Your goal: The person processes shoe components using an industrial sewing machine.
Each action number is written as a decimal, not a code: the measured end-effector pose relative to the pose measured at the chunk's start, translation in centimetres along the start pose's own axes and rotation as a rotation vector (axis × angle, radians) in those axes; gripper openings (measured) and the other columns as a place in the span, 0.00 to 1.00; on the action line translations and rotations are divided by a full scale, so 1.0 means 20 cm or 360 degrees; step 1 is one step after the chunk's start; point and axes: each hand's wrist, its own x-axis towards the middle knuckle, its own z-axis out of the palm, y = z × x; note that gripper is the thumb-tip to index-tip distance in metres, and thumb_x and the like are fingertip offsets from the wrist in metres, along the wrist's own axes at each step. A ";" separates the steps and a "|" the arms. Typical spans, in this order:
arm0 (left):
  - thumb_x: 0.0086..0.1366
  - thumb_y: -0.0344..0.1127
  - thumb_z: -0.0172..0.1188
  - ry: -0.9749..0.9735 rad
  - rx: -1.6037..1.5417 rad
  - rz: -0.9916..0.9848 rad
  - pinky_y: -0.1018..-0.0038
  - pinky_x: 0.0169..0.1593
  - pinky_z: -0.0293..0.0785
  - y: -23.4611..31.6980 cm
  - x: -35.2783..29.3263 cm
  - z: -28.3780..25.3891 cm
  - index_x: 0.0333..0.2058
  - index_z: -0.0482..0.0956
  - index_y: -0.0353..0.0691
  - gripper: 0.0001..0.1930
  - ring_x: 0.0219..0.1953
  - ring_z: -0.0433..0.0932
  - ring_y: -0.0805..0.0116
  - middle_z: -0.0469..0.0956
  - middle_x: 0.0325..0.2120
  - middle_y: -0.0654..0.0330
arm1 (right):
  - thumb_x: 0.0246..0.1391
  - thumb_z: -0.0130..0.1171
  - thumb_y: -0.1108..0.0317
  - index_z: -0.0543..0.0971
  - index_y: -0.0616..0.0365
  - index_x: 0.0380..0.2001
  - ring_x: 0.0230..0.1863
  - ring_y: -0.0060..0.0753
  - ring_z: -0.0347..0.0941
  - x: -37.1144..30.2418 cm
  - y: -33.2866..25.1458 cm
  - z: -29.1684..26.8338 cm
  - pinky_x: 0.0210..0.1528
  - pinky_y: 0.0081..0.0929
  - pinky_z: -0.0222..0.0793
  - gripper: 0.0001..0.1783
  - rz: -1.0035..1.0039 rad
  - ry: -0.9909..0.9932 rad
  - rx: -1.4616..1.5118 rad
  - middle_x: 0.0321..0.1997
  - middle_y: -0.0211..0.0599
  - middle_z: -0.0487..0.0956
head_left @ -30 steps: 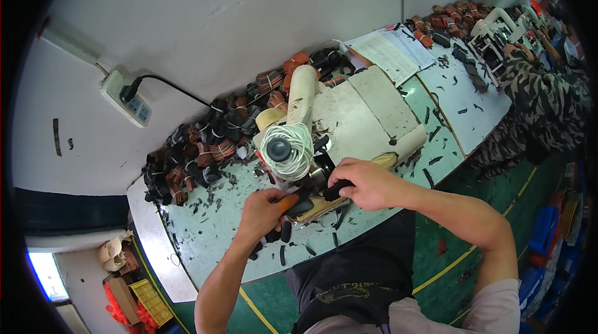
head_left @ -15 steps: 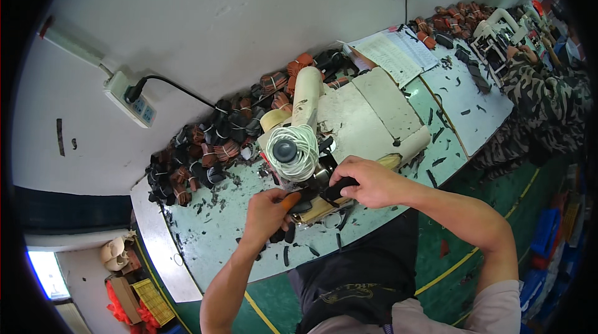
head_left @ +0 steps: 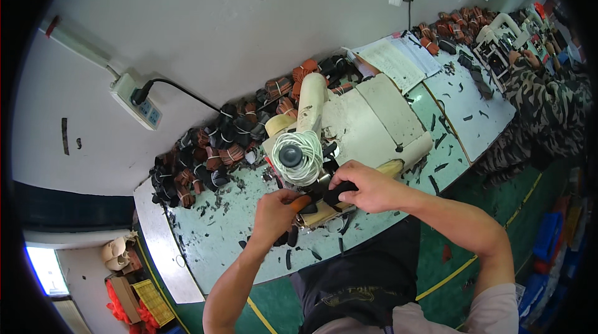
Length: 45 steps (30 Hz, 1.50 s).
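Note:
A cream bench machine [head_left: 374, 110] stands on the pale green table, with a coil of white cord [head_left: 305, 169] hung around its black-capped front post. At its front edge, my left hand [head_left: 274, 214] is closed on an orange-and-black strip [head_left: 301, 203], fingers pinching its left end. My right hand [head_left: 369, 186] pinches a black piece [head_left: 339, 194] just to the right, close to the machine's working head. The two pieces lie near each other; whether they are joined I cannot make out. My fingertips partly hide both.
Bundles of black and reddish-brown strips [head_left: 230, 155] line the wall. Dark scraps litter the table [head_left: 218, 234]. Written sheets [head_left: 395, 63] lie behind the machine. A power strip [head_left: 138, 102] hangs at left. At far right, a person in a camouflage sleeve [head_left: 539, 94] works at another machine.
My left hand has shifted slightly right with the orange-and-black strip, closer to the machine's head and my right hand. The right hand keeps nearly the same place. The whole view has moved a little.

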 end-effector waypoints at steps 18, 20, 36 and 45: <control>0.60 0.30 0.61 0.0236 -0.0523 0.0371 0.79 0.26 0.76 -0.10 0.02 0.12 0.36 0.78 0.31 0.08 0.23 0.81 0.74 0.80 0.23 0.58 | 0.52 0.58 0.76 0.72 0.61 0.46 0.48 0.33 0.71 -0.02 0.01 0.01 0.50 0.27 0.69 0.16 0.0082 0.0096 0.0152 0.45 0.41 0.73; 0.61 0.30 0.60 0.0255 -0.0657 0.0387 0.79 0.26 0.76 -0.16 0.00 0.09 0.36 0.78 0.31 0.08 0.22 0.80 0.75 0.79 0.22 0.59 | 0.51 0.58 0.75 0.73 0.60 0.45 0.46 0.39 0.72 -0.05 0.00 -0.02 0.48 0.31 0.69 0.16 0.0044 0.0196 0.0166 0.43 0.43 0.74; 0.48 0.37 0.71 0.1322 0.0736 0.0616 0.55 0.60 0.59 -0.27 0.65 -0.51 0.58 0.67 0.52 0.36 0.60 0.59 0.44 0.60 0.59 0.49 | 0.48 0.51 0.85 0.71 0.63 0.49 0.43 0.53 0.70 0.14 0.24 -0.15 0.46 0.38 0.68 0.21 -0.0300 0.1408 -0.0594 0.43 0.51 0.70; 0.45 0.52 0.72 0.1137 0.1108 0.0413 0.43 0.55 0.56 -0.05 0.75 -0.39 0.59 0.67 0.60 0.40 0.59 0.56 0.40 0.57 0.60 0.52 | 0.48 0.52 0.85 0.71 0.62 0.51 0.43 0.54 0.70 0.14 0.24 -0.14 0.46 0.38 0.68 0.24 -0.0184 0.1383 -0.0706 0.44 0.53 0.70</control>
